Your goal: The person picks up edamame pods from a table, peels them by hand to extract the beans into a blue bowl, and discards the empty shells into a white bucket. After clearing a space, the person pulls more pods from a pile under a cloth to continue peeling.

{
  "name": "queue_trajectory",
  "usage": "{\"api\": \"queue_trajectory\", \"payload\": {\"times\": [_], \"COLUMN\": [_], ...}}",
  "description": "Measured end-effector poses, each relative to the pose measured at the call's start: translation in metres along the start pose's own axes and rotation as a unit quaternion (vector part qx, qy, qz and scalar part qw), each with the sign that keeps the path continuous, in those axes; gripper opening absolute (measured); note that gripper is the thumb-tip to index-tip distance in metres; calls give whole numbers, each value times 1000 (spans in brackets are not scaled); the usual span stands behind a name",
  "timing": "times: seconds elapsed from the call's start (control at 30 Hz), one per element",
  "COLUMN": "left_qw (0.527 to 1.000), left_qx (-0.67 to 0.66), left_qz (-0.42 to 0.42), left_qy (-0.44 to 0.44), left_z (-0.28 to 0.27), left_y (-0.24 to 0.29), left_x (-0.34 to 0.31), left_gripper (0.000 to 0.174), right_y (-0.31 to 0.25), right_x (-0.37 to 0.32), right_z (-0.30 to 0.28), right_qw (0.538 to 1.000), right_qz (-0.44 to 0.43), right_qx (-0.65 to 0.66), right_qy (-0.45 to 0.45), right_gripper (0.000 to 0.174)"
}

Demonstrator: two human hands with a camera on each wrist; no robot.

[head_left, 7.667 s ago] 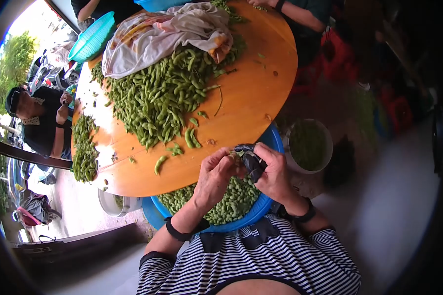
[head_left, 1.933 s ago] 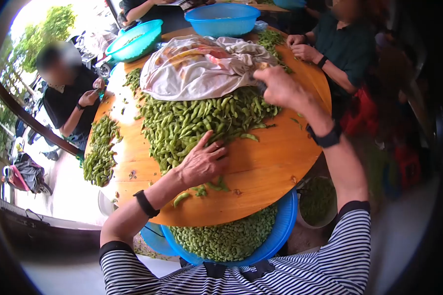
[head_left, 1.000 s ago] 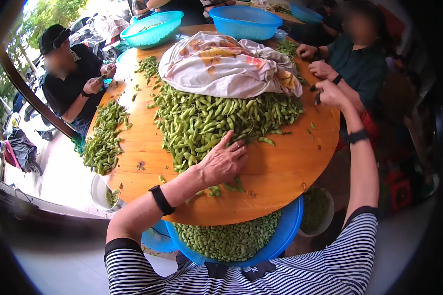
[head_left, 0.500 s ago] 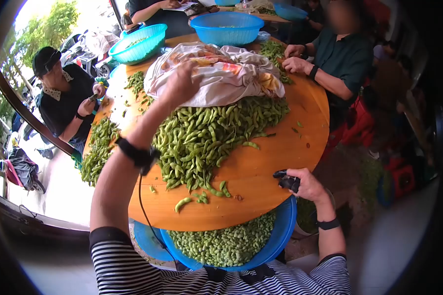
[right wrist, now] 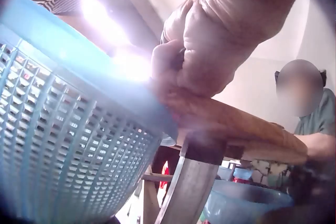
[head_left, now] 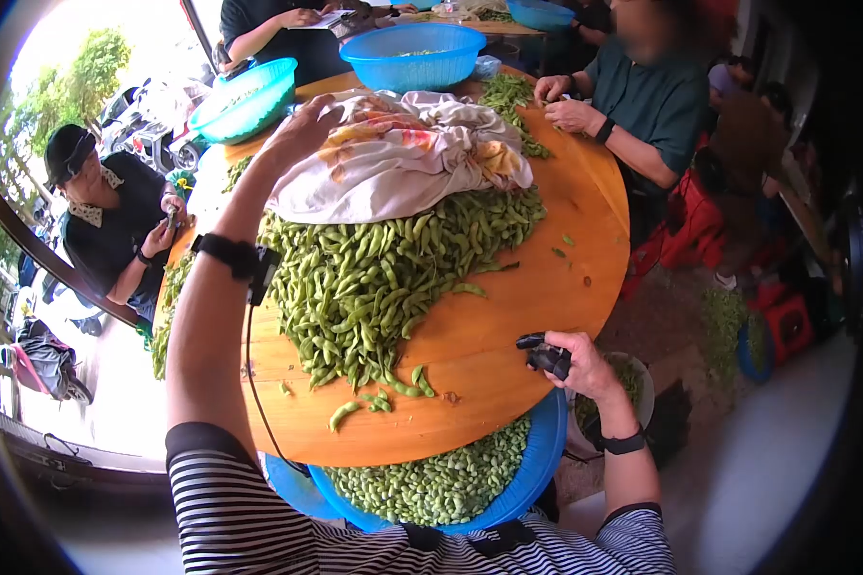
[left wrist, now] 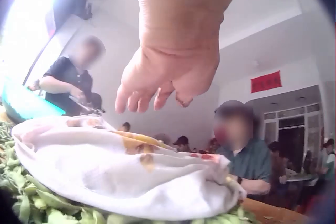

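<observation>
A white cloth with orange and red patches (head_left: 384, 187) lies over the far part of a heap of green soybean pods (head_left: 374, 278). Above the cloth's left side reaches my left hand (head_left: 307, 132), fingers loose and bent down; in the left wrist view that hand (left wrist: 176, 71) has a gap beneath it. By the table's near right edge is my right hand (head_left: 585, 369), with something black (head_left: 550, 358) at its thumb and finger ends; I cannot tell whether it is held or worn. The right wrist view shows this hand (right wrist: 210, 50) from behind, its fingertips hidden.
Below the round wooden table's (head_left: 518, 383) near edge sits a blue basin (head_left: 551, 422) of shelled beans (head_left: 431, 484). Pale buckets (head_left: 645, 388) stand lower right. Two people sit across, left and right. Turquoise (head_left: 244, 101) and blue (head_left: 412, 59) basins stand at the back.
From together over the basin, both hands parted. The right hand went to the cloth's right end, then back to the near right edge. The left rose from the pods to the cloth's left side.
</observation>
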State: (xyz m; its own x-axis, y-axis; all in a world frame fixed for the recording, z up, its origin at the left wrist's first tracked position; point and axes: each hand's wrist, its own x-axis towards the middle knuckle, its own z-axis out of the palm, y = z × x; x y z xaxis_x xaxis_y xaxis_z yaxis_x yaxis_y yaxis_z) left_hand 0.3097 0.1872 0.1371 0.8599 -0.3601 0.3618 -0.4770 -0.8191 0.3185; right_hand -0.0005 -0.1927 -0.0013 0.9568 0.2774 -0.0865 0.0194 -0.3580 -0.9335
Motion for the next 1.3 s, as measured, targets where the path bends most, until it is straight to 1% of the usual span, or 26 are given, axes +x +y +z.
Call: {"api": "queue_trajectory", "payload": {"times": [0.03,0.07,0.1,0.13,0.17,0.2,0.23,0.27,0.3,0.33,0.4,0.47,0.6,0.67,0.77,0.8,0.83,0.87,0.93,0.97,1.03,1.13,1.17,1.2,1.23,1.3], "left_qw": [994,989,985,974,954,931,914,886,770,855,849,862,854,868,874,879,879,878,897,908,915,943,943,946,951,954], "left_qx": [-48,-49,-43,12,-39,-79,-71,5,179,25,9,3,-8,-18,-21,-20,-14,-15,8,-9,4,-1,8,1,15,29], "left_qz": [83,114,40,41,181,130,153,362,522,403,404,392,415,413,412,403,403,404,387,378,368,301,318,302,294,286], "left_qy": [-48,-81,-160,-223,-235,-332,-368,-291,-321,-326,-341,-321,-313,-274,-258,-255,-257,-259,-214,-182,-163,-141,-101,-114,-98,-82], "left_z": [-6,-7,-10,-14,-8,-14,-18,10,-1,12,16,30,46,53,62,64,63,64,67,77,85,91,95,100,105,118], "left_y": [2,18,48,77,89,123,146,134,155,157,172,175,179,180,181,182,184,184,181,171,163,158,153,150,147,142], "left_x": [-7,-23,-48,-74,-102,-132,-157,-186,-201,-227,-253,-275,-294,-301,-303,-301,-297,-292,-281,-273,-249,-210,-199,-188,-176,-155], "left_gripper": [47,40,30,31,34,36,37,38,43,47,46,43,39,37,33,33,34,34,35,36,37,43,46,49,50,51], "right_y": [-2,-4,-6,-8,-6,0,3,2,1,0,4,11,10,9,-8,-11,-21,-25,-31,-32,-32,-42,-39,-34,-29,-33], "right_x": [0,1,1,1,1,3,3,2,2,2,2,3,4,7,21,29,35,45,62,71,86,96,105,115,124,137], "right_z": [0,1,3,4,3,2,1,2,3,3,4,7,6,3,-3,-6,-13,-16,-22,-26,-32,-31,-32,-32,-33,-38], "right_qw": [1000,1000,1000,999,999,1000,1000,1000,1000,1000,999,997,998,999,990,982,979,980,948,948,929,944,944,932,920,925], "right_qz": [5,4,-5,-14,-14,-12,-10,-9,1,9,33,-73,-61,-37,-99,-127,-134,-131,-124,-122,-150,-151,-151,-172,-192,-175], "right_qx": [12,14,25,37,37,17,-4,-5,-1,2,31,-7,9,6,-74,-108,-125,-124,-260,-260,-305,-268,-268,-287,-304,-299], "right_qy": [0,0,7,14,13,9,5,5,9,12,6,9,0,-4,62,93,86,87,137,138,146,121,120,137,154,155], "right_gripper": [25,25,26,27,27,28,29,29,29,30,28,25,28,30,24,20,9,9,10,10,16,21,21,23,25,27]}}
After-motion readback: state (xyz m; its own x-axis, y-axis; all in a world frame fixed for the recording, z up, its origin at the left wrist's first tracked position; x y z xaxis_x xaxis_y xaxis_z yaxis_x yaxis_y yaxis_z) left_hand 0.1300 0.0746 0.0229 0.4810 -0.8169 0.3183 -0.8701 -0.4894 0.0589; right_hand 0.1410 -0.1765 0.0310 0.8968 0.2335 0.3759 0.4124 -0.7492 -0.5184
